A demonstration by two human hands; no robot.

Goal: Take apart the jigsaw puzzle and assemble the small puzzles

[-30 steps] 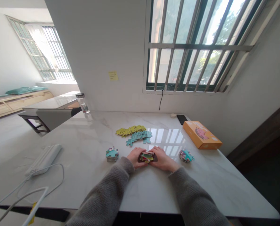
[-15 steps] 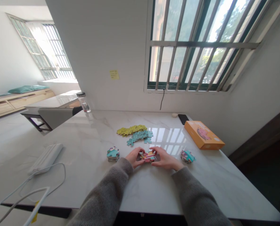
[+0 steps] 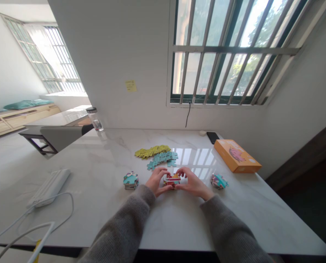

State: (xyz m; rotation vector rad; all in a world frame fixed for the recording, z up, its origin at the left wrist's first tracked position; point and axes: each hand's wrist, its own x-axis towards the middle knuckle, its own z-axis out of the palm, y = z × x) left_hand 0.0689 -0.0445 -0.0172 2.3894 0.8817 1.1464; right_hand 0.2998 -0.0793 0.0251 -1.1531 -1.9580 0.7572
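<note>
- The left grip [image 3: 157,182] and the right grip [image 3: 191,183] face each other, thumbs toward the near side and fingers curled over the far side, both clamped on a small bunch of puzzle pieces [image 3: 173,179].
- This bunch sits between the two grips, red, white and orange-yellow on top; its lower edges are partly hidden by the thumbs.
- Just beyond it, blue pieces [image 3: 163,158] lie overlapping in a band, with yellow-green pieces [image 3: 152,151] right behind them.
- A neat stack [image 3: 130,180] stands left of the left grip; a looser pile [image 3: 219,181] lies right of the right grip.
- The tabletop [image 3: 97,164] is white, marbled and glossy, reflecting the barred window [image 3: 206,73].
- On its right are an orange box [image 3: 237,156] and a dark phone [image 3: 213,138]; on its left, a white power strip [image 3: 49,188] and, at the far corner, a clear bottle [image 3: 95,119].
- A yellow note [image 3: 130,86] is stuck to the wall [image 3: 119,47].
- Far left, a teal cushion [image 3: 28,105] rests on a wooden cabinet [image 3: 26,119].
</note>
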